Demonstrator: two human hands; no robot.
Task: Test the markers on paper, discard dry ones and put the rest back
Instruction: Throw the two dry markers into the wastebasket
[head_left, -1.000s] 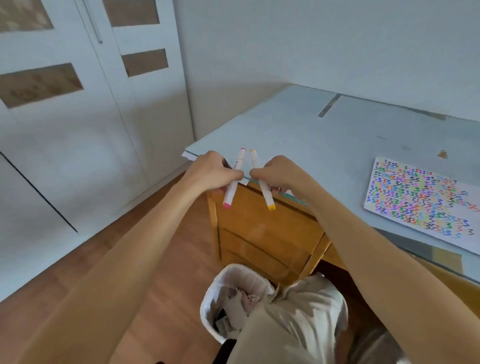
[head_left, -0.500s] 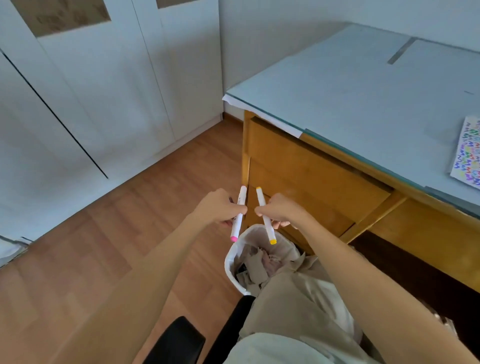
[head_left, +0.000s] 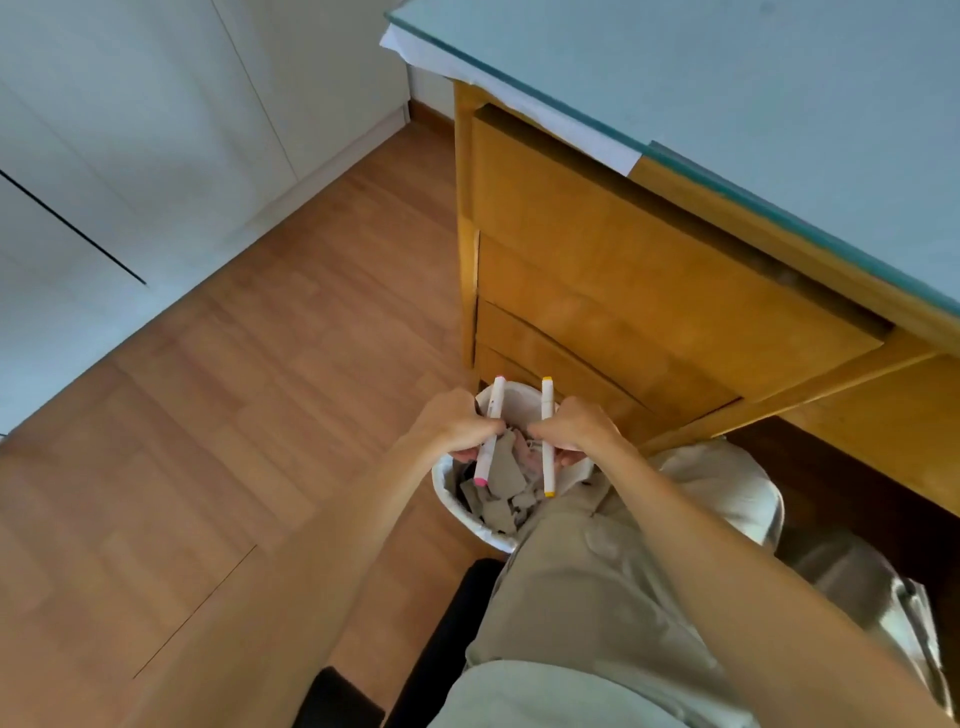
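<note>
Since half a second earlier, your view had tipped further down and your hands had come lower, from just above the near rim of the bin to squarely over its opening; the scribbled paper had dropped out of the picture.

Your left hand (head_left: 457, 427) was curled into a fist around the pink-capped marker (head_left: 489, 431), knuckles up, forearm stretched forward from the lower left. That marker stood nearly upright in the frame, leaning slightly, with its pink end pointing down toward the bin's contents and its other end poking out above the fist. Just beside it, your right hand (head_left: 574, 430) was closed in the same way on the yellow-capped marker (head_left: 547, 435), held almost parallel to the first, the two markers apart and not touching. Both hung over the white bin (head_left: 451, 508), which stood on the wooden floor (head_left: 218, 415) against the drawer unit (head_left: 597, 270) and held crumpled grey paper scraps (head_left: 503, 488).

Your fingers were wrapped under the barrels, so their tips were mostly hidden. Your knee in beige trousers (head_left: 597, 587) covered the bin's near right rim. The tabletop (head_left: 727, 93) was cut off at the top and right edges, and whatever lay further along it could not be seen.
</note>
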